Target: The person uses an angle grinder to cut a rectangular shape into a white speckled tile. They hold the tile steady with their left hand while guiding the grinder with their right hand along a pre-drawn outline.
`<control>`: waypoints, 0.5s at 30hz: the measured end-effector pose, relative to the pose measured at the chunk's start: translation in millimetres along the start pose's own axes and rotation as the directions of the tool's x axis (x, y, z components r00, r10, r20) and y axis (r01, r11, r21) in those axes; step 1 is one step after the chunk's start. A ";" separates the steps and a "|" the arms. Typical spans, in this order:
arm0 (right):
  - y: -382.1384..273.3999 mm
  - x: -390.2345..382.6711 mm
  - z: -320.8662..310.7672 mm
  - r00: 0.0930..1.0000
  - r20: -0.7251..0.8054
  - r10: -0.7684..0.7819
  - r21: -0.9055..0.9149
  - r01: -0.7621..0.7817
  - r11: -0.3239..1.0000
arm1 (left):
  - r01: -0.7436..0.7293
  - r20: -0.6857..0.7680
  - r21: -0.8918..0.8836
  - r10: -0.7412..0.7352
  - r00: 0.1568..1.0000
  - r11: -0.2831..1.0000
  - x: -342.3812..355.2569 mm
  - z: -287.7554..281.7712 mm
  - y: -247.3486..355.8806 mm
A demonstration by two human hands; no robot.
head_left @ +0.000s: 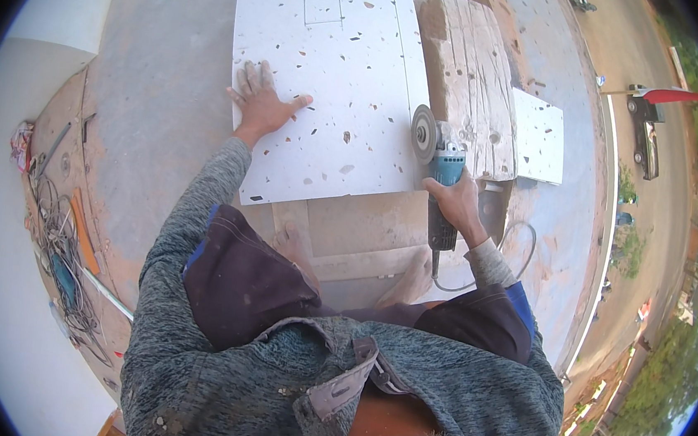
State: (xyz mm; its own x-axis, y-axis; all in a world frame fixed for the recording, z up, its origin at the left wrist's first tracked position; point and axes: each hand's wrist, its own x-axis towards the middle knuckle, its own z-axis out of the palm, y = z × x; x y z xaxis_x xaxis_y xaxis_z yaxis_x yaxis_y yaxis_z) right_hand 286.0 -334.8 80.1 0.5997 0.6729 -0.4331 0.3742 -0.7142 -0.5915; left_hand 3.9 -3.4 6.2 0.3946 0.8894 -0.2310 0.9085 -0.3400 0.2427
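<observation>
A large white tile [327,91] with brown and dark flecks lies before me, a thin line drawn along its right side and a small square marked near its far end. My left hand [266,104] rests flat on its left edge, fingers spread. In my right hand [457,201] is a teal and black angle grinder [450,167], gripped round its body. The grinder's disc [425,134] stands at the tile's right edge; whether it touches the tile I cannot tell. A grey cord [476,289] loops from the grinder's rear end.
Right of the tile lies a thick, scarred wooden block [473,79], with a smaller flecked tile piece [539,137] beyond it. Tangled cables and tools [64,251] lie on the floor by the left wall [3,188]. My bare feet are close below the tile's near edge. A road with a parked vehicle [645,132] runs at far right.
</observation>
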 end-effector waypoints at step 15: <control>-8.2 19.4 0.2 1.000 -0.007 -0.020 -0.002 0.020 1.000 | -0.012 0.002 -0.021 0.012 1.000 1.000 -2.6 -1.9 1.9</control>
State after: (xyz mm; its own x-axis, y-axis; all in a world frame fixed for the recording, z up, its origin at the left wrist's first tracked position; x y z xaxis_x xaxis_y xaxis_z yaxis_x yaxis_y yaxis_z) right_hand 294.4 -315.8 76.4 0.5971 0.6856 -0.4163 0.3872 -0.7009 -0.5990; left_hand 4.3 -5.8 9.1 0.4054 0.8848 -0.2296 0.9007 -0.3438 0.2656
